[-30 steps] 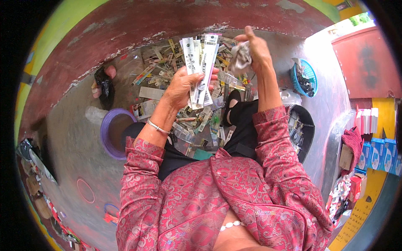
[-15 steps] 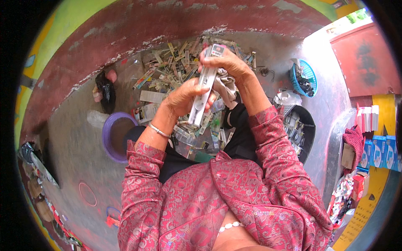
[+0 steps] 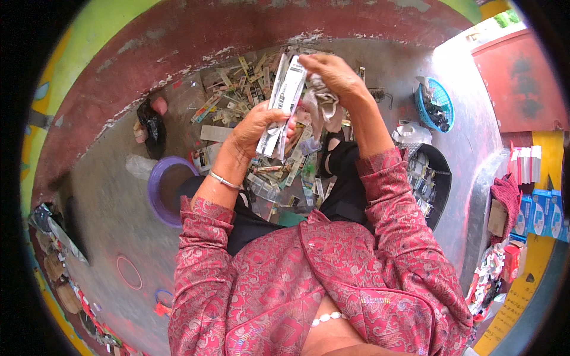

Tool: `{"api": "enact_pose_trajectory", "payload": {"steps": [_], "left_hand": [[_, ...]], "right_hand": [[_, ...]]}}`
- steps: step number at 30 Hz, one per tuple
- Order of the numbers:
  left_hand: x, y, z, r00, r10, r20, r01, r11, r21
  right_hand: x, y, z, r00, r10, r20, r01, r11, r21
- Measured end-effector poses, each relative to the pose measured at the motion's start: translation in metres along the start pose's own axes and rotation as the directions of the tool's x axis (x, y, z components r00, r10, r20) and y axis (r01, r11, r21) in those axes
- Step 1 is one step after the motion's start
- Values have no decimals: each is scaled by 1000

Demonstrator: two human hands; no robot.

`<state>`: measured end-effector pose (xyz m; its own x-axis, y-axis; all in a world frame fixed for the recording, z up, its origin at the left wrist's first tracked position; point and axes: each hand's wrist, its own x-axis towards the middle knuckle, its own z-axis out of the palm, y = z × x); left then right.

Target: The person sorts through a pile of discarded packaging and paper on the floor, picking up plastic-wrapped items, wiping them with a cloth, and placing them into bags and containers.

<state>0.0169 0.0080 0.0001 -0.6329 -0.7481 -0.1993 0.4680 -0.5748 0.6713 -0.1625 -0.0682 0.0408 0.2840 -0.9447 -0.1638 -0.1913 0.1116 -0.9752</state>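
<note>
My left hand is closed around the lower part of a long, narrow white package with dark print on its face. A second slim, greyish strip runs along the package's left side; whether it belongs to the same package I cannot tell. At the top end, my right hand has its fingers against the package's right edge. A crumpled grey-beige cloth hangs from the right palm. Below both hands spreads a heap of similar slim packages on the floor.
Left of my legs stands a purple basin, with a black plastic bag beyond it. On the right are a black tub of packages and a blue basket. Blue boxes stand at the far right.
The package has turned, so a printed white face shows instead of the pale, hollow-looking side. My right hand has shifted from gripping across its top to its right edge.
</note>
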Motion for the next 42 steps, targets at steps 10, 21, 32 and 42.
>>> {"api": "enact_pose_trajectory", "payload": {"steps": [10,21,32,42], "left_hand": [[5,-7,7,998,-64,-18,66,941,332],[-5,8,0,980,-114,-162,160,938,307],[-15,17,-13,974,-158,165,143,985,100],[-4,26,-32,970,158,-187,-133,981,140]], "right_hand": [[-15,9,44,577,-802,156,681,367,-634],[-30,3,-27,710,-688,149,571,440,-693],[-38,15,24,826,-462,322,463,233,-855],[-30,15,19,939,47,341,-48,999,-6]]}}
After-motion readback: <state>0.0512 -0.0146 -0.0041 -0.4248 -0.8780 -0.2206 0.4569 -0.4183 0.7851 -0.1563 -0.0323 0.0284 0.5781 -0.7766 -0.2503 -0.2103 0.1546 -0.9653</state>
